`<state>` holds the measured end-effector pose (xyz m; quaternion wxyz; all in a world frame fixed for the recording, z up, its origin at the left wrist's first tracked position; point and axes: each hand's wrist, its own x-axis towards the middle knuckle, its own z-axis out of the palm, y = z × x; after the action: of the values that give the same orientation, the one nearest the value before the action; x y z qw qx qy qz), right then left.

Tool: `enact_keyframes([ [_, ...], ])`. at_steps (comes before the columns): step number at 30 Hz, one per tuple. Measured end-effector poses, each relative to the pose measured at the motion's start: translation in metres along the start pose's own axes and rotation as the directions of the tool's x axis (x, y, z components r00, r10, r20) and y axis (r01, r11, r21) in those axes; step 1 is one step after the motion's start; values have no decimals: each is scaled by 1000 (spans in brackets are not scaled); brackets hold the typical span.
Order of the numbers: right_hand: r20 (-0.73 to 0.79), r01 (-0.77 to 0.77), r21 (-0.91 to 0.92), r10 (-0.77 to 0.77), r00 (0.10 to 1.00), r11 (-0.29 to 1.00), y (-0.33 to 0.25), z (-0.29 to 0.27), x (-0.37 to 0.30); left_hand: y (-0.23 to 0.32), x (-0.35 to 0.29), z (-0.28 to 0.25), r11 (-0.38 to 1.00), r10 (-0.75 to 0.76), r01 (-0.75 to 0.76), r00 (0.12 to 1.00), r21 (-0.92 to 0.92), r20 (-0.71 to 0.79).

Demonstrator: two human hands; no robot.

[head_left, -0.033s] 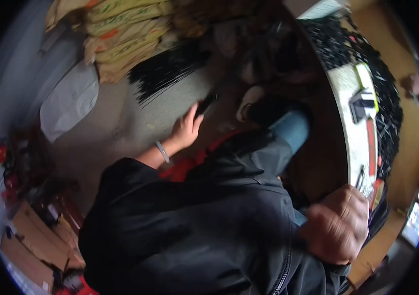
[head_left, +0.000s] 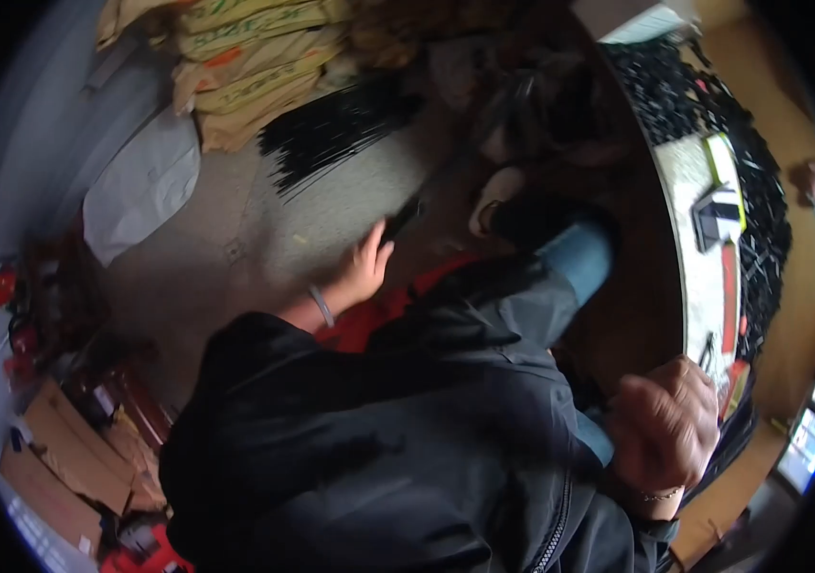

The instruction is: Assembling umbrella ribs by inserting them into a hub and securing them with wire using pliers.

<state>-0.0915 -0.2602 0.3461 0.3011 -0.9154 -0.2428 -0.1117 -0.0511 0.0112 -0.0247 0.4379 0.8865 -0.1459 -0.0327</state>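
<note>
Left hand low by a dark object, right hand curled at the table, stacked sacks beyond.
The left hand point(head_left: 366, 265) is partly open, its fingertips at a dark object point(head_left: 406, 216) above the floor point(head_left: 183, 286); whether it grips this, I cannot tell. The right hand point(head_left: 665, 422) is curled beside the table point(head_left: 806, 277), its palm hidden, so its hold is unclear. Tan sacks point(head_left: 259, 81) lie stacked, contents hidden, near black strips point(head_left: 331, 132). Loose black pieces point(head_left: 766, 239) heap on the table.
</note>
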Motion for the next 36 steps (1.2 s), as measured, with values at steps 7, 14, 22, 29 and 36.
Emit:
enact_keyframes([
  [7, -176, -564, -210, 536, 825, 799, 26, 38, -45, -152, 13, -16, 838, -365, 179, 887, 516, 284],
  [14, -322, -857, -74, 802, 504, 509, 29, 36, -131, -88, 183, 39, 894, 53, -199, 937, 401, 345],
  [22, -868, -997, -73, 491, 76, 26, 16, 83, -373, 258, 132, 142, 525, 848, -690, 477, -499, 232],
  [29, -670, -689, 715, 169, -723, -117, -4, 171, -506, 303, 42, 232, 527, 752, -567, -36, -633, 658],
  [36, 130, 317, 918, 572, -810, 240, 47, 334, -590, 275, 1, 303, 584, 627, -534, -182, -612, 757],
])
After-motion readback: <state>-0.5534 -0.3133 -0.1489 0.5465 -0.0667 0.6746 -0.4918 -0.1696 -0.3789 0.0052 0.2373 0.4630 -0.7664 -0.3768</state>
